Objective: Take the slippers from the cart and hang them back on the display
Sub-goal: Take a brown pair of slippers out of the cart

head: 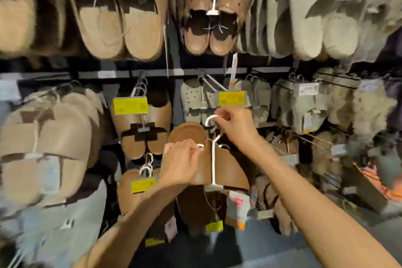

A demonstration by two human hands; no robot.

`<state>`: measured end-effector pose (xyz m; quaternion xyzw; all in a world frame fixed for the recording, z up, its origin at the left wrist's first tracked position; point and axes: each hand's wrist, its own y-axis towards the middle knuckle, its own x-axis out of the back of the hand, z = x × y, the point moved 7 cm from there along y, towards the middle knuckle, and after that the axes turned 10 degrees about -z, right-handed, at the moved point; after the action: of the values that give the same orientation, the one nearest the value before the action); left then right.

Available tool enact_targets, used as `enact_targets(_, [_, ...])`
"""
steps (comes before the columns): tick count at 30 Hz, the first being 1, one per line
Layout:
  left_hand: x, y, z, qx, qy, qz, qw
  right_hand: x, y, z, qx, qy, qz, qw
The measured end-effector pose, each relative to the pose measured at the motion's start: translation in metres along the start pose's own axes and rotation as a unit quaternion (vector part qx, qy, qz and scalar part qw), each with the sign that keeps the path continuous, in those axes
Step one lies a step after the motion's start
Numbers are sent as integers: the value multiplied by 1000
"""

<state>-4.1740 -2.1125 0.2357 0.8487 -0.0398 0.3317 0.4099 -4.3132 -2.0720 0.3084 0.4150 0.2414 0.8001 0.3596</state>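
A pair of brown slippers [228, 167] on a white plastic hanger [213, 159] is held up in front of the display, soles facing me. My right hand [236, 127] pinches the hanger's white hook at the top. My left hand [180, 163] grips the left slipper's edge, fingers curled over it. The hook sits just below a metal display peg [212, 85] with a yellow price tag [231, 98]. No cart is in view.
The rack wall is packed with hanging slippers: tan pairs [121, 17] upper left, brown perforated clogs [208, 6] top centre, grey fluffy pairs [315, 17] right. Brown pairs [141, 128] hang left of my hands. More pegs with yellow tags [214, 226] sit below.
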Motion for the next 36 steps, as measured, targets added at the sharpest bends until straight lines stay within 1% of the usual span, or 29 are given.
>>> enact_targets(3, [14,1,30,72,-24,-13,997,-44,10,8,-8,43,37,998])
enact_targets(5, [18,4,52,119,-29,-6,992,-68,19,12,-8,58,56,997])
enact_targets(10, [27,26,97,185,-25,-5,982,-124,49,26,12,98,90,991])
enact_targets(13, [25,44,126,209,-47,-15,977,-155,70,33,28,98,88,991])
enact_targets(18, [3,74,170,256,-90,23,962,-205,102,23,26,56,118,991])
enact_targets(22, [-10,90,193,303,-120,35,945,-225,123,15,15,37,109,993])
enact_targets(23, [-9,92,196,310,-129,28,941,-229,127,16,16,26,116,993])
enact_targets(25, [-2,101,194,293,-157,2,943,-237,137,20,15,22,123,992])
enact_targets(27, [10,108,190,284,-178,-26,942,-244,148,27,37,13,118,992])
enact_targets(29, [16,110,190,289,-189,-33,938,-253,156,39,77,-4,127,989])
enact_targets(32, [19,109,198,307,-195,-42,931,-264,160,51,99,-12,146,984])
enact_targets(34, [23,112,207,306,-197,-61,929,-266,163,49,97,-16,142,985])
enact_targets(36, [24,112,212,296,-188,-48,935,-268,162,46,84,15,141,986])
